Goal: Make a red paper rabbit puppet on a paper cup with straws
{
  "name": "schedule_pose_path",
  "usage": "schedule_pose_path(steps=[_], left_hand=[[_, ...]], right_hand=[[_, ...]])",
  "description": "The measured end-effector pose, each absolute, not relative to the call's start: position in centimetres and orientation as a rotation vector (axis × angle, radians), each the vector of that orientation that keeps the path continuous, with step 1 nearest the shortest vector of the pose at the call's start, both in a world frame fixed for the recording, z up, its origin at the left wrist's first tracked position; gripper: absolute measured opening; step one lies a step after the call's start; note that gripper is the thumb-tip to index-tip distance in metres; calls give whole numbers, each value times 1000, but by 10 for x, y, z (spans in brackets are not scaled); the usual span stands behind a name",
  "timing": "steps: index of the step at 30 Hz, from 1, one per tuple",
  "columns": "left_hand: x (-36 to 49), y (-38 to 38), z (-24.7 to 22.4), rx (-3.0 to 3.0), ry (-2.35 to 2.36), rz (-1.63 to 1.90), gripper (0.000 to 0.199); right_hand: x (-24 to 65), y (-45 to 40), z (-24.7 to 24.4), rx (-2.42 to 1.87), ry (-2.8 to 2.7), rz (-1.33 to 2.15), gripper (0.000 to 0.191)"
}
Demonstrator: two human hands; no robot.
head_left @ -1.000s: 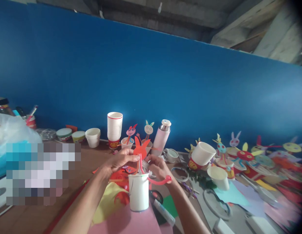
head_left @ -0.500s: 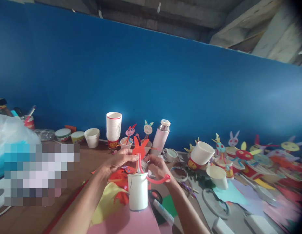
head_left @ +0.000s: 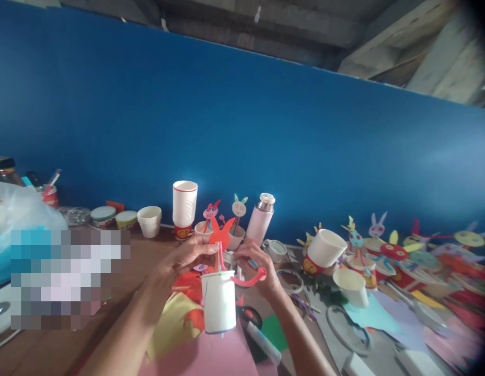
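A white paper cup [head_left: 219, 303] hangs upright in front of me, with a stick end showing under its base. Above its rim rises a red paper rabbit head [head_left: 219, 237] on a thin stick, and a pink-red curved strip [head_left: 248, 281] sticks out to the right. My left hand [head_left: 191, 253] is closed on the rabbit head's lower left edge, thumb and fingertips pinching it. Just right of the head, my right hand [head_left: 258, 261] has its fingers bent together near the stick; what its fingertips hold is hard to make out.
Yellow paper [head_left: 168, 324] and pink paper [head_left: 211, 355] lie below. Behind stand a cup stack [head_left: 185, 203] and a pink thermos [head_left: 261, 222]. Several cups with paper rabbit heads crowd the right, beside a tilted white cup [head_left: 350, 287]. A plastic bag [head_left: 26, 209] is left.
The cup, rabbit head and strip have shifted slightly left and the cup tilts a little. My right hand has moved a little up and its fingers have shifted.
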State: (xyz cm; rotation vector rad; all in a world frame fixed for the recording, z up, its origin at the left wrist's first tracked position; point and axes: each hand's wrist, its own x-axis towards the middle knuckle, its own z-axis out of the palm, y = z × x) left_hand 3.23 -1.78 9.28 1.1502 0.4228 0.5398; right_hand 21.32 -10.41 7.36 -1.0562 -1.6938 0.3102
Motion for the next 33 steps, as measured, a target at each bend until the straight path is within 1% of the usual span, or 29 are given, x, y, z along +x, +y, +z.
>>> schedule_pose_path(steps=[7,16,21,23,28,33], left_hand=[[34,-19,93,1163,411,511,13],[36,-20,90,1135,469,506,18],[35,-19,90,1069,406,492,11],[34,-20,90,1006,385,529,8],[30,-23,93,830,400,605,12],[31,-21,93,761,444,639,6]], right_hand=[[213,-109,76,-1052,-1790,217,18],[210,-111,78,-1131,-1875,204,16],[209,-109,74,-1107,-1841,207,15],[207,-111,76,-1088,-1762,239,12],[197,-115,81,-1048,-1448,478,13],[202,-108,74,-948,-1227,667,14]])
